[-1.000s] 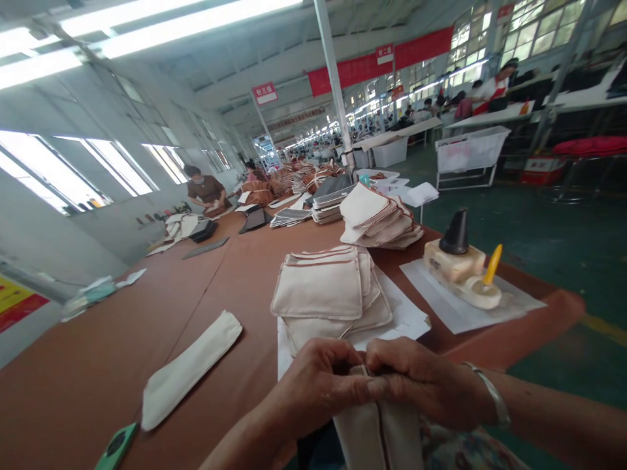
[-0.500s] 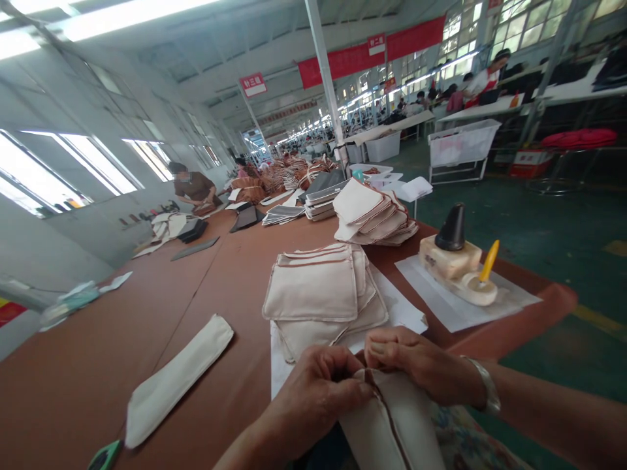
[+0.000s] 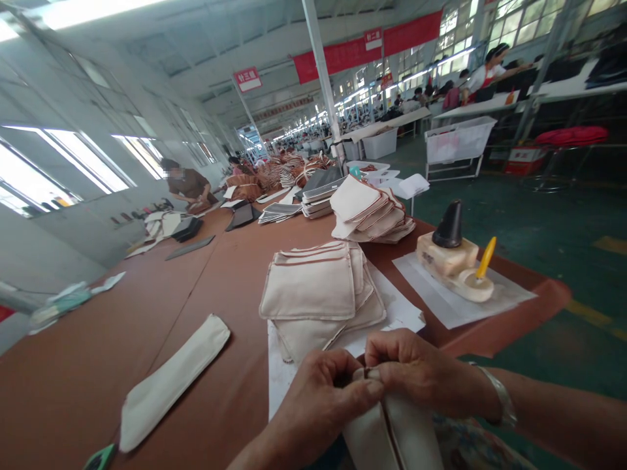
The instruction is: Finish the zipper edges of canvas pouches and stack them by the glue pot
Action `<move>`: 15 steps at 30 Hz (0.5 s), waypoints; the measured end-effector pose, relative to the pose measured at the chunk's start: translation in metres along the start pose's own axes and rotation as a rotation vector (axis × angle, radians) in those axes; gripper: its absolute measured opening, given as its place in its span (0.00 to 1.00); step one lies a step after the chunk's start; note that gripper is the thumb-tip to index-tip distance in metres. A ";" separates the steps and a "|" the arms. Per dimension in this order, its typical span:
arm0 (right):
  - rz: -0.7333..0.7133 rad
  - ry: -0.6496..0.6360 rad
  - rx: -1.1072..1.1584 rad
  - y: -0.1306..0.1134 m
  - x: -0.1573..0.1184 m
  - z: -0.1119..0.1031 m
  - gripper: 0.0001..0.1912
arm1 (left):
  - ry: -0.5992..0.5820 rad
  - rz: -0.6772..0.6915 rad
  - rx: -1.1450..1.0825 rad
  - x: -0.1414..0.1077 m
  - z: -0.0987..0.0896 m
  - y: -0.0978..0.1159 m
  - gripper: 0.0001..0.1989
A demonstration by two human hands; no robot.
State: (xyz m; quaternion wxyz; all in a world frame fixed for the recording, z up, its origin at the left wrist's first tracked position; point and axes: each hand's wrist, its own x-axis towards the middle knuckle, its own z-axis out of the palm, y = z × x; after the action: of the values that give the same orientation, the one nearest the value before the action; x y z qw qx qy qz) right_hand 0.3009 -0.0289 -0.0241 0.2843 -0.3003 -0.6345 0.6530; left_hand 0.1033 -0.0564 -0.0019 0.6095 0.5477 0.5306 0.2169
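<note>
My left hand [image 3: 326,395] pinches the top edge of a cream fabric piece [image 3: 367,437] with a dark seam down its middle. Beside it, my right hand [image 3: 416,369] grips the same edge, its fingers curled over the fabric and the two hands almost touching. The piece hangs toward my lap at the table's front edge. Just beyond my hands, a stack of cream stitched pieces [image 3: 308,287] lies on white paper [image 3: 279,385]. A long cream piece [image 3: 174,385] lies apart to the left.
The brown table [image 3: 215,385] bears a second cream stack [image 3: 367,209]. To the right, a block with a black cone [image 3: 448,225] and a yellow-handled tool [image 3: 486,258] stand on a sheet. A green object [image 3: 100,457] is at lower left. A person [image 3: 189,183] works across the table.
My right thumb has come down over the fabric's top edge, closer to my left thumb. The view has shifted slightly. The far person at upper right has stretched an arm out.
</note>
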 end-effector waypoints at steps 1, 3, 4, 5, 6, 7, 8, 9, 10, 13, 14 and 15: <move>0.002 0.007 0.009 0.001 -0.001 0.001 0.05 | -0.004 -0.003 -0.013 0.000 0.000 0.001 0.18; 0.016 0.022 0.029 0.003 -0.003 0.002 0.05 | -0.014 -0.026 -0.055 0.000 0.002 0.003 0.21; 0.020 0.031 0.040 0.005 -0.003 0.004 0.05 | -0.017 -0.045 -0.081 -0.001 0.003 0.004 0.21; 0.019 0.041 0.051 0.007 -0.004 0.005 0.05 | -0.017 -0.066 -0.111 -0.001 0.004 0.005 0.22; 0.015 0.051 0.062 0.009 -0.004 0.006 0.05 | -0.008 -0.088 -0.146 -0.001 0.005 0.006 0.22; 0.004 0.061 0.068 0.011 -0.005 0.007 0.06 | 0.006 -0.109 -0.181 -0.001 0.007 0.007 0.22; -0.011 0.072 0.068 0.013 -0.005 0.009 0.07 | 0.021 -0.126 -0.218 -0.002 0.008 0.008 0.22; -0.032 0.087 0.060 0.015 -0.006 0.010 0.08 | 0.036 -0.140 -0.252 -0.003 0.010 0.008 0.22; -0.058 0.106 0.046 0.017 -0.007 0.012 0.08 | 0.057 -0.146 -0.277 -0.003 0.011 0.008 0.21; -0.105 0.157 -0.034 0.021 -0.009 0.016 0.05 | 0.107 -0.147 -0.263 -0.005 0.012 0.004 0.18; -0.100 0.172 -0.065 0.023 -0.009 0.017 0.03 | 0.106 -0.152 -0.235 -0.005 0.011 0.002 0.16; -0.090 0.180 -0.092 0.024 -0.009 0.018 0.02 | 0.096 -0.156 -0.206 -0.005 0.011 0.001 0.15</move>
State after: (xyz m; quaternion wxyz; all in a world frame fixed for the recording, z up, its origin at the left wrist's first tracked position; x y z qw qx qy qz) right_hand 0.2938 -0.0482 -0.0471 0.3552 -0.3416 -0.6486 0.5800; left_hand 0.1113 -0.0651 -0.0007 0.6513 0.4283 0.5751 0.2483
